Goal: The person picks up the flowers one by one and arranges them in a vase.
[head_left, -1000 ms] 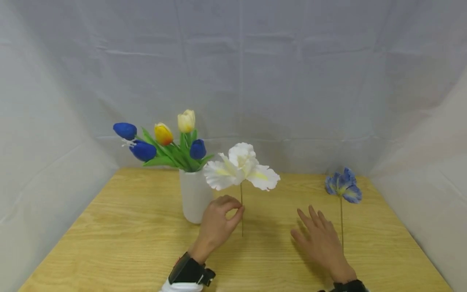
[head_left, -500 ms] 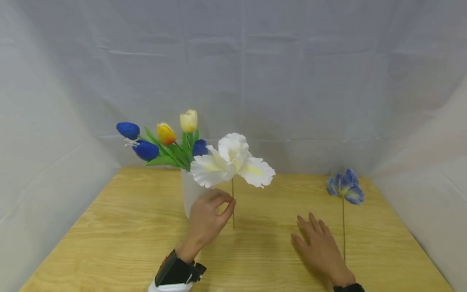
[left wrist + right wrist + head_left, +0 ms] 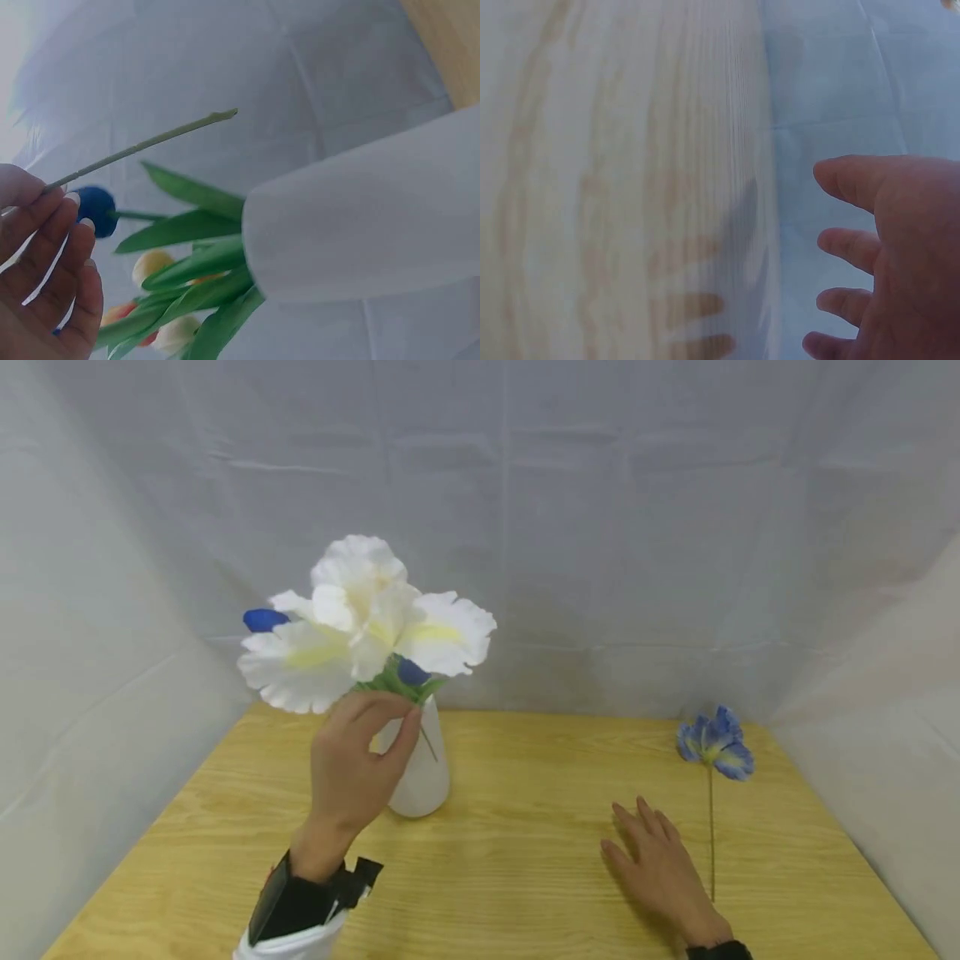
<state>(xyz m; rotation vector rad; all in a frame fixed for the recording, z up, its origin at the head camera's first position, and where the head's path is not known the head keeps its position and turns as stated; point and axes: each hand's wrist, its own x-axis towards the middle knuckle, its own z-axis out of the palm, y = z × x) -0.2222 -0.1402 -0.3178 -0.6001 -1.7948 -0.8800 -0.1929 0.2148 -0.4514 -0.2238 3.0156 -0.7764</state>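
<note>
Between thumb and forefinger, my left hand (image 3: 360,760) pinches the thin stem (image 3: 142,146) of a large white iris (image 3: 360,618). The bloom tilts to the left and covers most of the tulips in the head view. Below the pinch, the stem's free end is in the air, outside the white vase (image 3: 423,777). In the left wrist view, green leaves (image 3: 202,292) and a blue tulip (image 3: 96,210) come out of the vase's mouth. My right hand (image 3: 660,872) is low over the table with its fingers spread, holding nothing. Just right of it lies a blue-purple iris (image 3: 716,745) on a long stem.
The wooden table (image 3: 525,843) reaches back to a grey-white cloth (image 3: 600,527) that hangs behind and along both sides. Another blue tulip (image 3: 264,620) shows beside the white petals. Black straps (image 3: 307,893) circle the wrists.
The left hand has carried the white iris left and up, from the right of the vase to in front of its flowers, and tilted it. The right hand has hardly moved.
</note>
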